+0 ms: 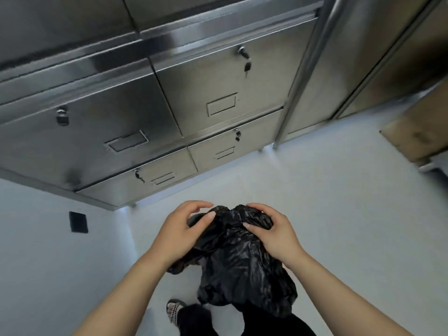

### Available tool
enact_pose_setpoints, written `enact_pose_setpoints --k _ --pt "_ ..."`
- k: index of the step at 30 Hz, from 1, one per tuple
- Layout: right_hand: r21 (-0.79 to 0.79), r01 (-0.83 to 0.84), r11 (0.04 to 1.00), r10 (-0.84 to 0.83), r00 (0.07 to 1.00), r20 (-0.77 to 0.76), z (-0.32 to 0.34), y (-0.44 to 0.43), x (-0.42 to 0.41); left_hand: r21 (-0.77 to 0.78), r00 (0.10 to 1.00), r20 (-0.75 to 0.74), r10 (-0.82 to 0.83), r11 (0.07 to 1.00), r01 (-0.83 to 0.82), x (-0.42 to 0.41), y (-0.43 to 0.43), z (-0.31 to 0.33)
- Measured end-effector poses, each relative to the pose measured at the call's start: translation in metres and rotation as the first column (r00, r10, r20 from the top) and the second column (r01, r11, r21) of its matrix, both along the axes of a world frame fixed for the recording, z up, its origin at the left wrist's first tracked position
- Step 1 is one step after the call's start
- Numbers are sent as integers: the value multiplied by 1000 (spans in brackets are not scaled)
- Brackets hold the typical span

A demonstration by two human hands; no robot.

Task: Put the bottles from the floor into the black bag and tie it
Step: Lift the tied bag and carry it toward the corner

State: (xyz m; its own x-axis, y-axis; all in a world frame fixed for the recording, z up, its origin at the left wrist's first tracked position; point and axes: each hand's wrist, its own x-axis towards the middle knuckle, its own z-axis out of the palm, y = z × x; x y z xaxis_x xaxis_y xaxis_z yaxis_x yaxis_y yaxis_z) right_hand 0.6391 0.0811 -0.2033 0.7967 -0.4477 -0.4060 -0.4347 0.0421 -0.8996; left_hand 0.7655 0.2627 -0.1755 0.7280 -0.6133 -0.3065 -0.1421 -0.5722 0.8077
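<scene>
Left hand (179, 229) and right hand (271, 231) up close. Right curled over bunched neck of black bag (237, 263), thumb pinching plastic. Left probably pinching side fold, blurry. Bag hangs above floor (315, 202), bulging, contents hidden. Risk: slick neck slips mid-knot, bag drops or tears.

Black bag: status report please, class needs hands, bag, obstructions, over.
Hands: left hand and right hand both grip black bag top. Top bunched, no finished knot visible. No bottles seen on floor; nothing obstructing.
</scene>
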Motion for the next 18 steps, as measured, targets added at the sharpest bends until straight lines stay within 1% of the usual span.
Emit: enact_pose_setpoints --k 4,8,12,15,18 --pt "-43 103 994 -100 993 69 35 -52 -38 89 968 166 -186 981 173 -22 -68 34" --pt "-121 181 976 -169 980 101 54 -101 -69 211 883 313 -351 932 296 -37 -130 52" --pt "-177 252 952 -237 966 103 73 -151 -91 286 794 404 -454 888 362 -37 -182 73" --pt "-252 300 920 -285 954 95 89 -191 -98 310 738 436 -515 856 414 -29 -223 87" --pt "-300 376 877 -349 927 140 107 -236 -99 327 666 479 -572 820 470 -16 -271 97"
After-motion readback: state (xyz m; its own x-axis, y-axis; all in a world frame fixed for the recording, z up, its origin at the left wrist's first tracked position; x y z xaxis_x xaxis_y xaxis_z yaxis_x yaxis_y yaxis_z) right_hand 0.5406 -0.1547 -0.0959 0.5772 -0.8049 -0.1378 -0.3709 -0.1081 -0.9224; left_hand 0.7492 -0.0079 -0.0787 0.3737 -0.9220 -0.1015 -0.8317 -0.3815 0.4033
